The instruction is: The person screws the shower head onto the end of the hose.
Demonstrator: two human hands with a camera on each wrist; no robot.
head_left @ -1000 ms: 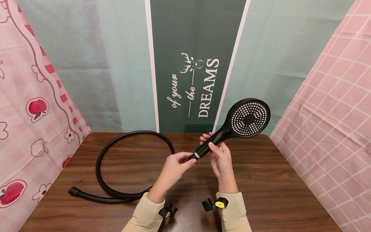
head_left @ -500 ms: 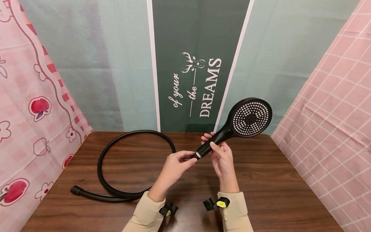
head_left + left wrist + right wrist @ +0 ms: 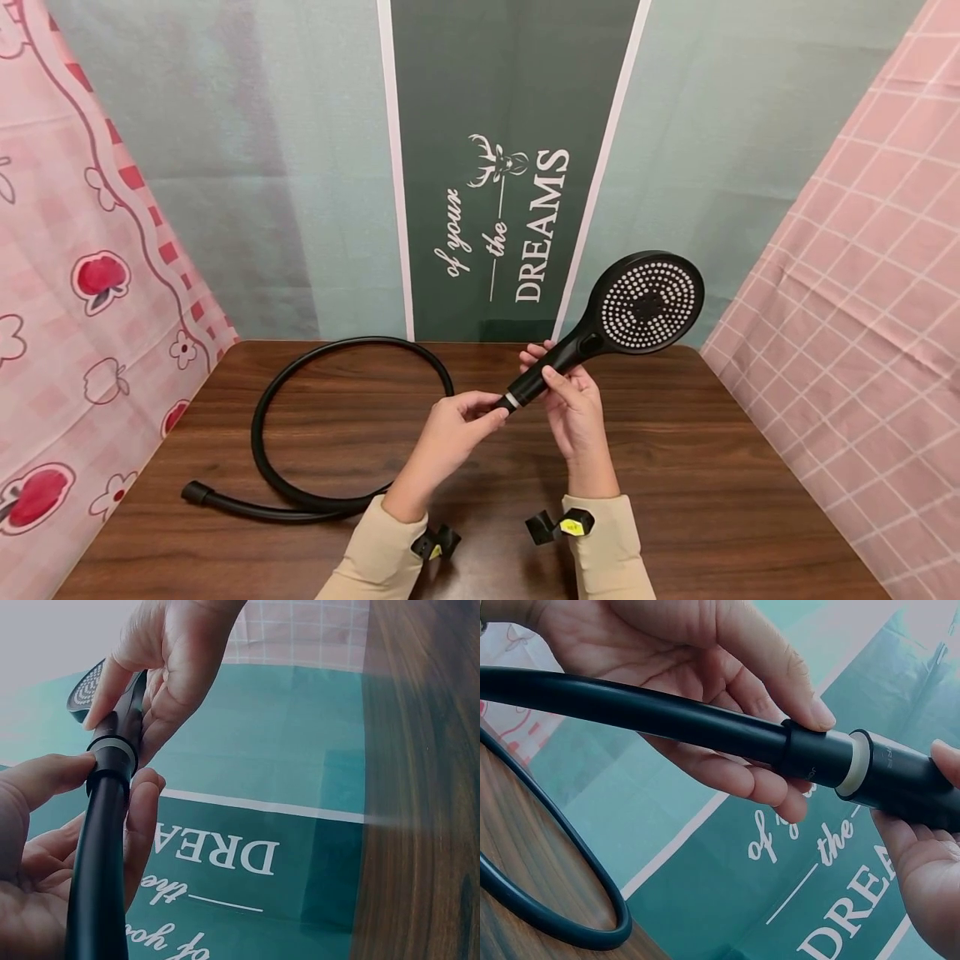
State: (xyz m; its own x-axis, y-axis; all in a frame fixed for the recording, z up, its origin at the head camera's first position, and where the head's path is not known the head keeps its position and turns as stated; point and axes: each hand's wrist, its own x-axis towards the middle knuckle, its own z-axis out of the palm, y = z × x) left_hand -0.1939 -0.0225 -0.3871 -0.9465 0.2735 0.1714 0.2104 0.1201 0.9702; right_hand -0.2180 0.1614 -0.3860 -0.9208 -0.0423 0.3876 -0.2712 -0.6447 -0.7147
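My right hand (image 3: 576, 408) grips the handle of a black shower head (image 3: 647, 304), its round face of pale nozzles tilted up toward the right. With thumb and fingers my left hand (image 3: 448, 433) pinches the collar at the end of a black shower hose (image 3: 258, 433), right at the handle's lower end. In the right wrist view a white ring (image 3: 853, 763) shows between the hose collar (image 3: 817, 754) and the handle (image 3: 900, 776). The collar and handle are in line. Whether the thread is engaged is hidden.
The hose loops over the brown wooden table (image 3: 675, 517) on the left, its other end (image 3: 197, 492) lying free near the left side. A green cloth (image 3: 345, 167) hangs behind the table, with pink patterned cloths (image 3: 45, 333) at the sides.
Both hands, the shower head and the hose collar keep nearly the same pose. Only a slight shift of the whole head view shows.
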